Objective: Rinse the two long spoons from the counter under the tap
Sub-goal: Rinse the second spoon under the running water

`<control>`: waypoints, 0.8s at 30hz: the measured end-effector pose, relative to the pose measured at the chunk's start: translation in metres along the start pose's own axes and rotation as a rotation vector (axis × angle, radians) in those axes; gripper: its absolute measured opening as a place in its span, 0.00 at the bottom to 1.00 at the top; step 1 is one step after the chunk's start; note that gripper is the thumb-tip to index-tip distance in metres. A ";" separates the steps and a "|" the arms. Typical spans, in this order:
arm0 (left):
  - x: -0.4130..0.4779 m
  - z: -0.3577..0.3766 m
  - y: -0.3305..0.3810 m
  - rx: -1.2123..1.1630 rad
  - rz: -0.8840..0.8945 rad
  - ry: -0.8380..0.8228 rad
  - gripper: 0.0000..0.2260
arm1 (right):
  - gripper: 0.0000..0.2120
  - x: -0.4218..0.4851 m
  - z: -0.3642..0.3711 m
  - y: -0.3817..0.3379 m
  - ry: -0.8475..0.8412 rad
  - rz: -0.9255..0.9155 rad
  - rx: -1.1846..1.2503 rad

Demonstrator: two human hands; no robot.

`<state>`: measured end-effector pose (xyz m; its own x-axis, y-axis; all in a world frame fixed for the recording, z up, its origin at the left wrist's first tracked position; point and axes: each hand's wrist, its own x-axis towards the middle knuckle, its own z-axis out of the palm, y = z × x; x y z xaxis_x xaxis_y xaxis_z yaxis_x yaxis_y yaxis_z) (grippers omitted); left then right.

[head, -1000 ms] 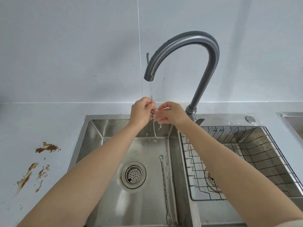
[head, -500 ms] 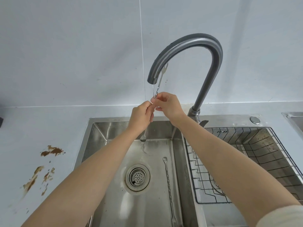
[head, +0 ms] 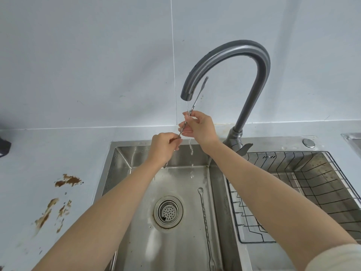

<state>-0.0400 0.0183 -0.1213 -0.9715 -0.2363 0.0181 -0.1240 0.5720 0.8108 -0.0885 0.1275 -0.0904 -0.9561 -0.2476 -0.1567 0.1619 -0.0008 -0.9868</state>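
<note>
A long thin metal spoon (head: 197, 96) slants under the grey curved tap (head: 230, 53), its upper end beside the spout. My right hand (head: 199, 127) pinches the twisted stem just below the spout, in the thin water stream. My left hand (head: 166, 146) grips the stem lower and to the left, and the spoon's lower end pokes out beneath it. A second long spoon (head: 205, 222) lies flat on the floor of the left sink basin (head: 121, 163), right of the drain, bowl end pointing away from me.
A wire rack (head: 293, 184) fills the right basin. Brown stains (head: 58, 200) mark the white counter left of the sink. The round drain strainer (head: 168, 212) sits in the middle of the left basin. A dark object (head: 4, 146) shows at the far left edge.
The held spoon has tilted from hanging down to slanting up beside the spout. My right hand rose along the stem, and my left hand slid down and left.
</note>
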 end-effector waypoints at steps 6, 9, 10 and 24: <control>-0.002 -0.001 -0.003 0.050 -0.016 0.028 0.07 | 0.12 -0.005 0.003 0.007 -0.036 0.004 -0.045; -0.005 0.000 -0.005 0.074 -0.017 0.039 0.06 | 0.11 -0.007 0.001 0.008 -0.025 0.029 -0.056; -0.005 0.000 -0.007 0.075 -0.017 0.042 0.06 | 0.11 -0.008 0.002 0.008 -0.015 0.043 -0.045; -0.028 -0.004 -0.022 0.051 -0.038 0.080 0.08 | 0.10 -0.013 0.007 -0.003 0.056 0.082 0.029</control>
<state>-0.0095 0.0085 -0.1374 -0.9470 -0.3194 0.0360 -0.1728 0.6004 0.7808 -0.0752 0.1238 -0.0856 -0.9515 -0.1932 -0.2395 0.2461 -0.0110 -0.9692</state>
